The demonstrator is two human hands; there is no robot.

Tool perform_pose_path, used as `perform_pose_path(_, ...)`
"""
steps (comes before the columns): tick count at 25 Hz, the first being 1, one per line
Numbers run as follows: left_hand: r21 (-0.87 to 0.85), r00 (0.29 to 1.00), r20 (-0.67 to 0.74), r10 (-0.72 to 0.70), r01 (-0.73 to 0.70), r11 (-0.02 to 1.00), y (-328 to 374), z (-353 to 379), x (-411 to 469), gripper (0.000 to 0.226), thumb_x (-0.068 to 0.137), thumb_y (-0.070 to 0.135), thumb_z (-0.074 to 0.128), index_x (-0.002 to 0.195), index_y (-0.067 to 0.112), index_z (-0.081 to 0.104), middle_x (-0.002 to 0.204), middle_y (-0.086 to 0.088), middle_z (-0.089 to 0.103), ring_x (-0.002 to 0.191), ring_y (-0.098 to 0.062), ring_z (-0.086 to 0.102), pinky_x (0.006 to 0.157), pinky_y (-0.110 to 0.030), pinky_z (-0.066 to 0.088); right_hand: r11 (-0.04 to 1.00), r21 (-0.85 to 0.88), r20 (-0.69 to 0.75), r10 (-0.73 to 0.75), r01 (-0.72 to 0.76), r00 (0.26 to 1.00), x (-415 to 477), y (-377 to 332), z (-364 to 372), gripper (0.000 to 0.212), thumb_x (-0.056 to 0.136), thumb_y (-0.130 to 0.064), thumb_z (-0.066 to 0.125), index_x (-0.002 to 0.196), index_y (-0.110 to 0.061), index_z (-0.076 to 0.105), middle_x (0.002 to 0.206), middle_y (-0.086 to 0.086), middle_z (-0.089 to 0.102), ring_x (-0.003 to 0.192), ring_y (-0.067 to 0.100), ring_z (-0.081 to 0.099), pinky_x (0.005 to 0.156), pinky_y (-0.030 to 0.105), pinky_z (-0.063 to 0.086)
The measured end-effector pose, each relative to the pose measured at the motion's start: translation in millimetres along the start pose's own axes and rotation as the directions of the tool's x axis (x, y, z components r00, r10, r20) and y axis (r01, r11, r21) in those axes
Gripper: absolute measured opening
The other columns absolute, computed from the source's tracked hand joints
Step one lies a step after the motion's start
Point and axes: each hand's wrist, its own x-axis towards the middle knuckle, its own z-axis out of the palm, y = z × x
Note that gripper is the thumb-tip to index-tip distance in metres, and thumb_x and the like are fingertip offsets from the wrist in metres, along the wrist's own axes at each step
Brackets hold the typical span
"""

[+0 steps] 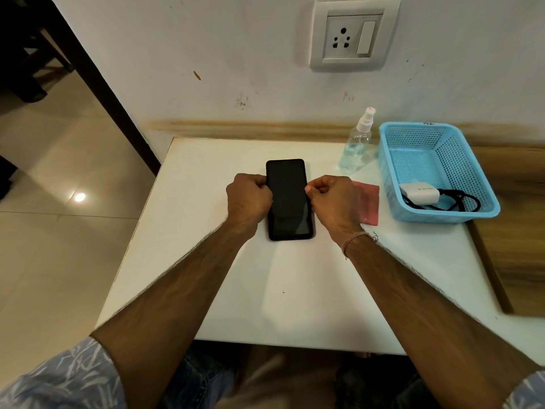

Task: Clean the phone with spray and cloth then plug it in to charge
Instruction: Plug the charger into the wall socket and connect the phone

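A black phone (289,199) lies screen up in the middle of the white table (295,290). My left hand (249,199) is curled against its left edge and my right hand (333,199) against its right edge; both touch the phone's sides. A pink cloth (368,205) lies flat just right of my right hand, partly hidden by it. A clear spray bottle (356,143) with a white nozzle stands at the back near the wall. A white charger (418,193) with a black cable (460,200) rests in the blue basket (413,137).
A wall socket (342,38) with a white switch (365,37) is mounted above the table. A wooden surface (513,216) adjoins the table on the right. Tiled floor lies to the left, beyond the table edge.
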Motion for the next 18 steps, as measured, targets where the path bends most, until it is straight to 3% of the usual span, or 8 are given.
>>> perform_pose_path(3, 0.088, 0.997, 0.064, 0.052, -0.057, 0.994, -0.8, 3.0, -0.6, 0.018, 0.098, 0.006, 0.053, 0.091, 0.016, 0.066, 0.089, -0.006, 0.062, 0.082, -0.020, 0.057, 0.075, -0.025, 0.043, 1.000, -0.010, -0.001, 0.015, -0.015, 1.000, 0.3, 0.9, 0.5, 0.009, 0.090, -0.011, 0.065, 0.092, -0.006, 0.072, 0.083, 0.009, 0.071, 0.080, 0.023, 0.069, 0.080, 0.036, 0.059)
perform_pose_path(6, 0.182, 0.989, 0.120, 0.085, -0.106, 0.977, -1.5, 6.0, -2.1, 0.021, 0.099, 0.016, 0.062, 0.110, 0.000, 0.071, 0.103, -0.010, 0.070, 0.088, -0.021, 0.061, 0.077, -0.026, 0.045, 0.999, -0.030, -0.010, 0.020, -0.020, 1.000, -0.1, 0.0, 0.5, 0.009, 0.090, -0.012, 0.065, 0.092, -0.007, 0.072, 0.084, 0.009, 0.072, 0.078, 0.022, 0.068, 0.078, 0.031, 0.057)
perform_pose_path(11, 0.271, 0.985, 0.135, 0.107, -0.140, 0.952, -4.9, 6.1, -0.6, 0.032, 0.097, 0.013, 0.062, 0.127, 0.002, 0.065, 0.121, -0.016, 0.065, 0.105, -0.029, 0.065, 0.086, -0.030, 0.051, 0.999, -0.038, 0.005, 0.018, -0.018, 1.000, -2.7, -1.6, -0.6, 0.009, 0.091, -0.012, 0.065, 0.093, -0.008, 0.072, 0.084, 0.009, 0.072, 0.078, 0.020, 0.066, 0.074, 0.027, 0.054)
perform_pose_path(14, 0.244, 0.987, 0.109, 0.116, -0.139, 0.960, -7.1, 6.4, -4.0, 0.025, 0.097, 0.005, 0.060, 0.120, -0.001, 0.067, 0.109, -0.017, 0.069, 0.090, -0.023, 0.063, 0.076, -0.026, 0.045, 0.999, -0.045, 0.028, 0.015, -0.014, 0.999, -5.1, -1.9, -3.8, 0.011, 0.092, -0.011, 0.062, 0.098, -0.008, 0.071, 0.089, 0.008, 0.072, 0.084, 0.021, 0.068, 0.079, 0.027, 0.056)
perform_pose_path(16, 0.220, 0.988, 0.097, 0.119, -0.138, 0.966, -9.9, 4.5, -7.2, 0.020, 0.095, -0.002, 0.055, 0.109, -0.001, 0.069, 0.098, -0.018, 0.068, 0.082, -0.021, 0.057, 0.073, -0.026, 0.041, 0.998, -0.058, 0.033, -0.001, 0.003, 0.999, -7.6, -2.0, -10.2, 0.013, 0.092, -0.013, 0.062, 0.100, -0.009, 0.071, 0.086, 0.002, 0.070, 0.084, 0.019, 0.068, 0.074, 0.013, 0.052)
perform_pose_path(18, 0.185, 0.990, 0.079, 0.115, -0.128, 0.974, -13.8, 2.9, -10.8, 0.026, 0.091, -0.008, 0.050, 0.082, 0.010, 0.066, 0.087, -0.012, 0.059, 0.080, -0.021, 0.050, 0.071, -0.025, 0.037, 0.995, -0.096, -0.019, -0.031, 0.029, 0.999, -9.6, -4.4, -22.7, 0.015, 0.090, -0.018, 0.063, 0.102, -0.013, 0.072, 0.086, -0.004, 0.070, 0.083, 0.014, 0.067, 0.073, 0.004, 0.047)
